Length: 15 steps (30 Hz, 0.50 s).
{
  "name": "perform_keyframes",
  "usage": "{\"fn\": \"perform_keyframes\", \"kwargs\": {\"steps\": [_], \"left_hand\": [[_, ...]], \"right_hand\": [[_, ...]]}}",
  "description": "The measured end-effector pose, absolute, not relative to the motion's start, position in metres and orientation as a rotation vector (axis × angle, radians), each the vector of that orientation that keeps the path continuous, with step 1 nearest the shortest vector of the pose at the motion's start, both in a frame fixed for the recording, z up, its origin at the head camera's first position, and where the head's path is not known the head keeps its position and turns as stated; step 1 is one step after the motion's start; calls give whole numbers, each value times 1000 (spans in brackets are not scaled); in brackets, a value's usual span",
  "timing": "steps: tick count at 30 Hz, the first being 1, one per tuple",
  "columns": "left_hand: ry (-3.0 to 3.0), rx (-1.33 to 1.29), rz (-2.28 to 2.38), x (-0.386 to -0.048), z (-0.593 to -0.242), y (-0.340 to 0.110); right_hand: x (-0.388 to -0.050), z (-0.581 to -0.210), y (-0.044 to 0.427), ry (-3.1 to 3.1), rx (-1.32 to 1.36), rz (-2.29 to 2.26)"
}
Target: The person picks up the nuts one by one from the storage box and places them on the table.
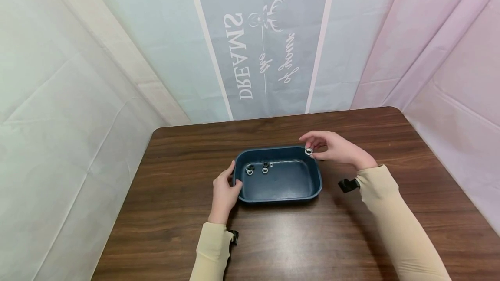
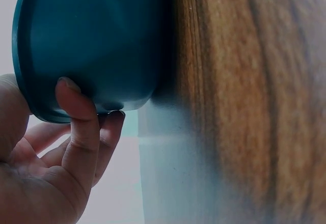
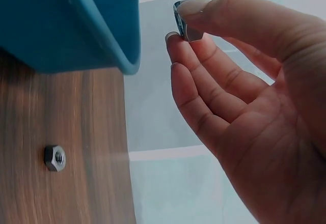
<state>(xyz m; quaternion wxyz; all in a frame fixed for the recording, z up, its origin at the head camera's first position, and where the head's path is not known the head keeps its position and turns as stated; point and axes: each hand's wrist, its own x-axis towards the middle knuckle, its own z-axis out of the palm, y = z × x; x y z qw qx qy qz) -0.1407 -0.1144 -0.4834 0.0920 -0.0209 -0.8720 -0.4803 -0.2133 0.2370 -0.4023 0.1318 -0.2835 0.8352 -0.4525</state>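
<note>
A dark blue plastic tray (image 1: pixel 278 185) with raised walls sits on the table. Several small nuts lie on its floor toward the left, among them a silver nut (image 1: pixel 265 171) and a black nut (image 1: pixel 251 167). My left hand (image 1: pixel 225 187) grips the tray's left wall, thumb over the rim and fingers outside. At the back right corner, my right hand (image 1: pixel 332 147) pinches a shiny silver hex nut (image 1: pixel 308 151) between thumb and fingertips, above the rim. Another hex nut (image 3: pixel 55 158) rests on the table outside the tray, seen only in the right wrist view.
The wood-grain table (image 1: pixel 175 211) reaches back to a hanging cloth backdrop (image 1: pixel 273 55) with printed lettering. Cloth walls also stand at left and right. Each wrist wears a small black camera, such as the right wrist camera (image 1: pixel 348 185).
</note>
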Motion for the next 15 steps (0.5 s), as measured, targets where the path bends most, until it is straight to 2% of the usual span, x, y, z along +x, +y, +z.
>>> {"fn": "perform_keyframes", "kwargs": {"steps": [15], "left_hand": [[-2597, -57, -1434, -140, -483, -115]], "right_hand": [[-217, -416, 259, 2465, -828, -1343]]}}
